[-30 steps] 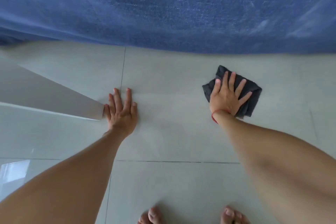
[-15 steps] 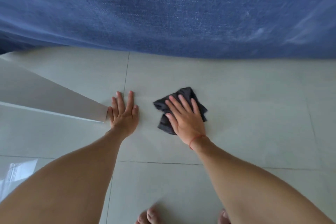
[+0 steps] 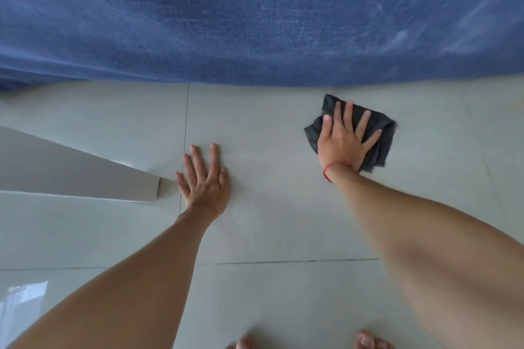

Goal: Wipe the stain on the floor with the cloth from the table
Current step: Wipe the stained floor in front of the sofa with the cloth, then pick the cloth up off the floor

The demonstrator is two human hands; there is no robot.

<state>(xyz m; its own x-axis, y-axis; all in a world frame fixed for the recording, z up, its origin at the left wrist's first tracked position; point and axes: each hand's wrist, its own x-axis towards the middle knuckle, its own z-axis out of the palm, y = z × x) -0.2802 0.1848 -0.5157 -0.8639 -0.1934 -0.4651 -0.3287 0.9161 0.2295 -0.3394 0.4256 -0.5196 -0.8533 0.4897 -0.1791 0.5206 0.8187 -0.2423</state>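
A dark grey cloth [image 3: 381, 136] lies crumpled on the pale floor tiles [image 3: 283, 221], close to the blue fabric's lower edge. My right hand [image 3: 341, 140] presses flat on the cloth with fingers spread; a red band circles the wrist. My left hand [image 3: 205, 178] rests palm down on the bare tile to the left, fingers apart, holding nothing. I cannot make out any stain on the floor.
A large blue fabric surface [image 3: 255, 14] fills the upper half of the view. A light grey panel [image 3: 71, 176] ends just left of my left hand. My bare toes [image 3: 368, 341] show at the bottom edge. Dark grout lines cross the tiles.
My right hand has slid the cloth from beside my left hand back out to the right and farther away, toward the blue fabric. My left hand has stayed planted.
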